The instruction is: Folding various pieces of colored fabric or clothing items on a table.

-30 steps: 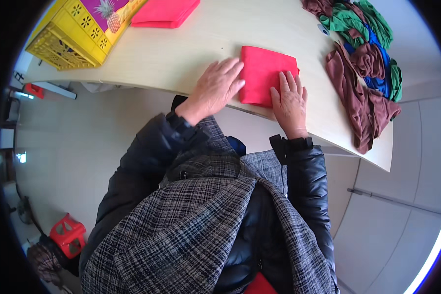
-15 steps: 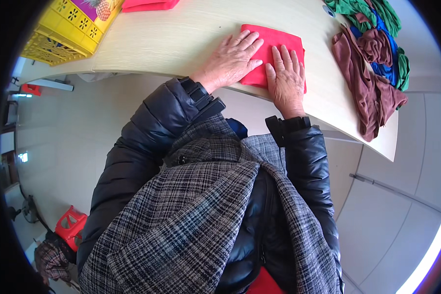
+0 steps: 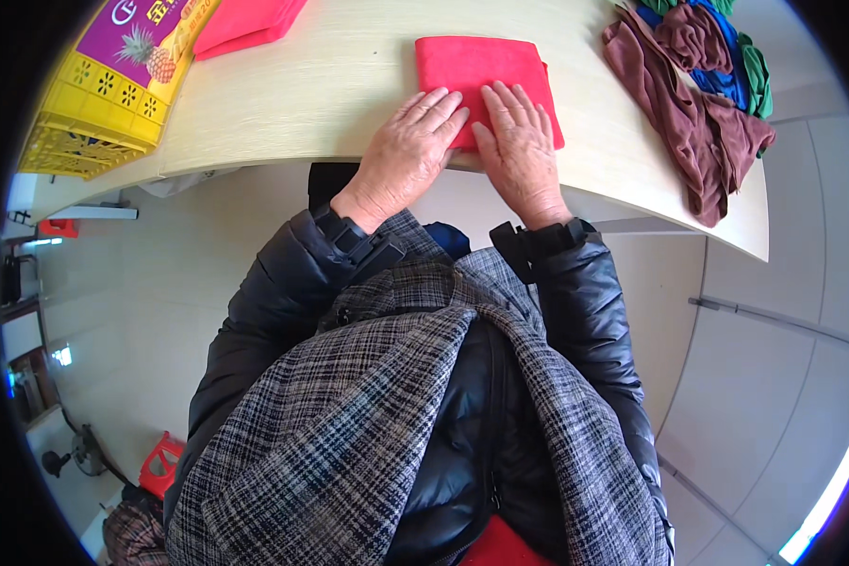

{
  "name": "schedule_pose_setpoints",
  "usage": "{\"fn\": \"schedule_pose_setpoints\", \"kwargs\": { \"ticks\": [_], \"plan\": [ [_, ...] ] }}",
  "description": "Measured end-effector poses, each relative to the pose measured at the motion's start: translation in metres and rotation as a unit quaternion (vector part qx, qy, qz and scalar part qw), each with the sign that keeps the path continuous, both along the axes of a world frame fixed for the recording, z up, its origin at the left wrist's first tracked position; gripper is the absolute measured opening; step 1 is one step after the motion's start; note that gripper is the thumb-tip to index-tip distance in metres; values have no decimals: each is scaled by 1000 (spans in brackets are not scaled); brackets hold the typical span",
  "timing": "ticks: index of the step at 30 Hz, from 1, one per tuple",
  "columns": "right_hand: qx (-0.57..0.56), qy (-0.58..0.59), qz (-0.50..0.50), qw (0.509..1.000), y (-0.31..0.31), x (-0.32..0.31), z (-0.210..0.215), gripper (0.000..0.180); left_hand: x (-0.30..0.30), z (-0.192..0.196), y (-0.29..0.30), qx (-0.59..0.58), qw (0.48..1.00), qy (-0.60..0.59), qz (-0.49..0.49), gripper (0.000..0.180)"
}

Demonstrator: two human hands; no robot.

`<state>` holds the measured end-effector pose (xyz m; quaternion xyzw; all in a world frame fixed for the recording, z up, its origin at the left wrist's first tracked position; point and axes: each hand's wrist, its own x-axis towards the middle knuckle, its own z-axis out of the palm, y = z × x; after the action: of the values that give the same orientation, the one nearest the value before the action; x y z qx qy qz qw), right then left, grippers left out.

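Note:
A red cloth (image 3: 486, 64), folded into a flat, roughly square shape, lies on the pale wooden table (image 3: 349, 104) close to its front edge. My left hand (image 3: 408, 149) rests with fingers stretched out on the cloth's near left corner. Flat on its near middle part lies my right hand (image 3: 519, 149), fingers pointing away from me. Neither hand grips anything. Both wrists carry black straps over dark padded sleeves.
At the far left stands a yellow plastic crate (image 3: 99, 123) with a purple panel. Another red folded cloth (image 3: 250, 24) lies beside it. Brown cloth (image 3: 679, 123) is heaped with blue and green cloths at the right. A red stool (image 3: 163, 462) stands on the floor at lower left.
My left hand has slid nearer and left, down to the cloth's near corner. The right hand stays spread on the cloth. The whole view has also shifted a little.

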<state>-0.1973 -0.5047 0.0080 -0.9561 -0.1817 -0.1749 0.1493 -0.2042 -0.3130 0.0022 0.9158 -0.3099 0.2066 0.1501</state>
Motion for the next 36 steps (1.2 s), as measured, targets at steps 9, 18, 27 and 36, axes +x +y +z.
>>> {"fn": "schedule_pose_setpoints", "kwargs": {
  "ticks": [9, 18, 27, 36],
  "plan": [
    [12, -31, 26, 999, -11, -5, -6, 49, -7, -2, 0, -22, 998, -50, -5, 38],
    [47, -7, -52, 998, 14, -3, 1, 51, -8, 0, 2, -58, 996, -71, -21, 27],
    [99, -18, -56, 993, -3, -3, -3, 47, -6, 2, 2, -64, 996, -62, -26, 26],
    [91, -25, -64, 994, -26, -4, 3, 44, -7, 7, 6, -78, 995, -53, -28, 28]
  ]
}}
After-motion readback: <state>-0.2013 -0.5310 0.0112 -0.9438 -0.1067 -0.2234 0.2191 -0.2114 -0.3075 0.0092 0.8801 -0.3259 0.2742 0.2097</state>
